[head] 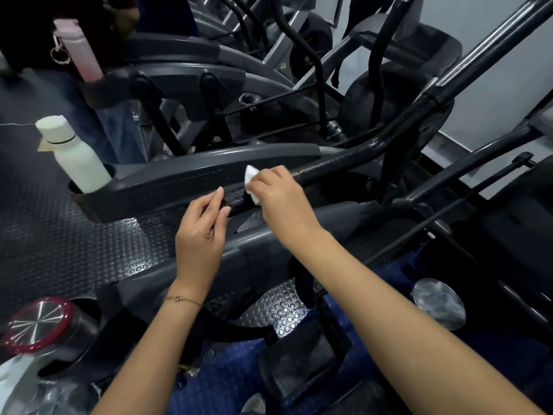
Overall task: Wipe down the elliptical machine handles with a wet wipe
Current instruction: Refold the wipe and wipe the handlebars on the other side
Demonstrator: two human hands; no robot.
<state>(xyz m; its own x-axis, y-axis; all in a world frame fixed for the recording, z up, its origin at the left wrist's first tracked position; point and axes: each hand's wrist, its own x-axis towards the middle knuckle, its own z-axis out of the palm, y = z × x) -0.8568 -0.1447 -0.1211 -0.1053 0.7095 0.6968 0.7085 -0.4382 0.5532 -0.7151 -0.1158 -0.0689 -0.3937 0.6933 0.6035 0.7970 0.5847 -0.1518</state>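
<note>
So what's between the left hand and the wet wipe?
Only a short bare stretch of the black handle, glistening wet, between the left hand and the wet wipe gripped by the right hand. Seen in the head view.

The floor [45,235] is black rubber matting stamped with rows of small round studs. Grey and black metal elliptical machines [179,181] stand on it side by side, in a row running away from the camera. The studded matting also shows between the nearest machine's frame bars, at lower middle.
</note>
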